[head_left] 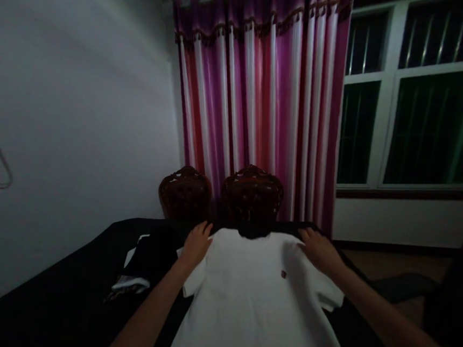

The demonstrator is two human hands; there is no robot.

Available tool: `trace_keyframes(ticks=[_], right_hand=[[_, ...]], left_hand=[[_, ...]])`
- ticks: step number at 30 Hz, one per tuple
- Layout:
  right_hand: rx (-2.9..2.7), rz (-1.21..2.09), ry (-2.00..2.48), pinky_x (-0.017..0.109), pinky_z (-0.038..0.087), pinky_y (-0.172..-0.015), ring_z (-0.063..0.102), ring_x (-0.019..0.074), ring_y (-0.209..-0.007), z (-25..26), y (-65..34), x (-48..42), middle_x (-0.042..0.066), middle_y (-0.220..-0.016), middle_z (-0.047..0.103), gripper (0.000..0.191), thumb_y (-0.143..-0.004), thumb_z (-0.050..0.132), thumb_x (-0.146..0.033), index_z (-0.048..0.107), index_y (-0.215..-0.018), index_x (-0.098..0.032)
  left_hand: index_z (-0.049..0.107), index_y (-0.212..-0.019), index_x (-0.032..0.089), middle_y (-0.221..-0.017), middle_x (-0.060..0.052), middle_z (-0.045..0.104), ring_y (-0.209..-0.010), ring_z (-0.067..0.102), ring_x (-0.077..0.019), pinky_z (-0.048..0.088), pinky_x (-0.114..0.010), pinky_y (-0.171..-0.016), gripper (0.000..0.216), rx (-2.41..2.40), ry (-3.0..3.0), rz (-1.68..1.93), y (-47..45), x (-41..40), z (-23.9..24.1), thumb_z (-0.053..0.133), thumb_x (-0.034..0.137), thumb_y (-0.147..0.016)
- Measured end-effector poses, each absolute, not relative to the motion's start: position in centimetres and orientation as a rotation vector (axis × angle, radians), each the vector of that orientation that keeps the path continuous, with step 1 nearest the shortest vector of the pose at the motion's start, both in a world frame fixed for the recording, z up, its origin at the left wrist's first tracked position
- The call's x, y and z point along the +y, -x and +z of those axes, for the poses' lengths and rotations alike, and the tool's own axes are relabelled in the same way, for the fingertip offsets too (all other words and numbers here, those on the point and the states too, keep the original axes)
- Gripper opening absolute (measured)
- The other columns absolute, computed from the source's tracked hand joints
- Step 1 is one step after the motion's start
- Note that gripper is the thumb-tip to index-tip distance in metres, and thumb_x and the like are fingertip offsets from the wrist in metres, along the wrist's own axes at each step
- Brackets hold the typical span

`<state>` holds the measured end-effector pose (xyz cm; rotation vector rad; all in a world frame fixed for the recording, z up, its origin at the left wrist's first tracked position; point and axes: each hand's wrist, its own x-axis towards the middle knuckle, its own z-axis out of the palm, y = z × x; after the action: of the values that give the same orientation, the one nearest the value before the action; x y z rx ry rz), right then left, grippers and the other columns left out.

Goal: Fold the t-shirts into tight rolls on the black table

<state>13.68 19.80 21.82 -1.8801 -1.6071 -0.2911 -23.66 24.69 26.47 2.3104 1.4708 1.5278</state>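
Note:
A white short-sleeved T-shirt [250, 299] lies spread out on a black-covered surface [65, 267], its neckline at the far end and a small dark reddish mark on the chest. My left hand [198, 242] rests at the shirt's left shoulder, fingers slightly apart. At the opposite shoulder, my right hand [317, 249] lies with its fingers stretched and spread, the thumb side touching the fabric. Both sleeves lie out to the sides, the left one partly covered by my left forearm. The lower part of the shirt runs out of view.
Left of the shirt lies a dark bundle of cloth [153, 256] with white pieces [130, 282]. Beyond the far edge stand two carved dark-red chairs [185, 191]. Behind them hang striped purple curtains [254, 100], beside a barred window [439, 116]. A dark chair-like shape [408, 283] is at right.

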Motion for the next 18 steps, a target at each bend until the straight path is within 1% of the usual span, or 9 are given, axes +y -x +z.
trace_keyframes(ticks=[2,4,6,8,10,12,13,15,18], right_hand=[[-1.71,-0.219,1.869,0.044,0.051,-0.092,0.058,0.0233,-0.107,17.8,-13.6,19.5,0.009,-0.124,0.058,0.035,-0.093,0.061,-0.041,0.06,-0.12,-0.02],[-1.842,-0.139,1.845,0.044,0.051,-0.095,0.059,0.0271,-0.111,12.9,-14.1,18.6,0.007,-0.124,0.062,0.035,-0.083,0.069,-0.042,0.067,-0.113,-0.025],[-1.986,-0.082,1.826,0.046,0.051,-0.098,0.054,0.0325,-0.12,7.9,-14.9,17.2,0.007,-0.13,0.059,0.04,-0.077,0.069,-0.045,0.07,-0.115,-0.03],[-2.079,-0.063,1.824,0.052,0.045,-0.103,0.042,0.0345,-0.132,3.9,-15.5,15.5,0.007,-0.143,0.046,0.052,-0.083,0.059,-0.051,0.061,-0.131,-0.03],[-2.098,-0.058,1.838,0.056,0.038,-0.108,0.029,0.0333,-0.139,2.1,-15.6,14.1,0.004,-0.152,0.032,0.059,-0.09,0.048,-0.055,0.045,-0.144,-0.03],[-2.097,-0.028,1.84,0.056,0.032,-0.111,0.025,0.0321,-0.141,2.6,-15.8,13.7,0.004,-0.155,0.027,0.061,-0.092,0.045,-0.056,0.039,-0.147,-0.029],[-2.081,-0.013,1.84,0.055,0.031,-0.111,0.027,0.0315,-0.141,3.5,-16.2,14.0,0.006,-0.154,0.029,0.061,-0.093,0.044,-0.056,0.041,-0.146,-0.027],[-1.998,0.018,1.865,0.048,0.034,-0.111,0.037,0.0292,-0.136,5.9,-17.8,15.6,0.01,-0.149,0.04,0.057,-0.093,0.044,-0.053,0.048,-0.141,-0.021],[-1.72,0.043,2.058,0.036,0.04,-0.104,0.053,0.025,-0.12,9.1,-22.2,19.3,0.014,-0.128,0.058,0.044,-0.095,0.043,-0.042,0.059,-0.125,-0.014]], left_hand=[[0.061,-0.119,0.02,-0.122,-0.008,0.063,-0.109,0.061,-0.0244,0.051,-0.044,-0.095,0.038,1.419,-2.33,1.448,24.0,24.6,21.3,0.059,0.044,-0.09],[0.066,-0.118,0.028,-0.126,-0.008,0.065,-0.116,0.06,-0.0279,0.048,-0.042,-0.1,0.037,1.38,-2.407,1.275,25.2,24.6,15.1,0.059,0.047,-0.087],[0.055,-0.133,0.031,-0.141,-0.008,0.052,-0.129,0.05,-0.0306,0.045,-0.044,-0.105,0.045,1.394,-2.639,0.836,26.7,24.4,9.2,0.051,0.047,-0.09],[0.043,-0.142,0.031,-0.149,-0.007,0.04,-0.136,0.042,-0.0299,0.043,-0.045,-0.108,0.051,1.469,-2.747,0.532,27.9,24.0,5.3,0.045,0.046,-0.093],[0.032,-0.147,0.03,-0.153,-0.006,0.03,-0.14,0.034,-0.0275,0.039,-0.046,-0.111,0.054,1.557,-2.793,0.388,28.4,23.2,3.9,0.039,0.045,-0.096],[0.033,-0.147,0.027,-0.154,-0.007,0.03,-0.141,0.032,-0.0284,0.037,-0.049,-0.112,0.054,1.646,-2.824,0.327,27.9,22.3,4.6,0.037,0.046,-0.097],[0.037,-0.145,0.024,-0.153,-0.009,0.034,-0.141,0.033,-0.0308,0.036,-0.053,-0.111,0.054,1.693,-2.84,0.324,27.3,21.8,5.2,0.038,0.047,-0.097],[0.044,-0.142,0.02,-0.149,-0.012,0.042,-0.137,0.038,-0.0347,0.037,-0.056,-0.109,0.054,1.703,-2.893,0.395,24.9,20.1,6.5,0.043,0.047,-0.095],[0.047,-0.139,0.021,-0.136,-0.012,0.057,-0.122,0.055,-0.0305,0.049,-0.045,-0.097,0.05,1.268,-2.966,0.55,18.8,15.6,7.1,0.048,0.042,-0.093]])
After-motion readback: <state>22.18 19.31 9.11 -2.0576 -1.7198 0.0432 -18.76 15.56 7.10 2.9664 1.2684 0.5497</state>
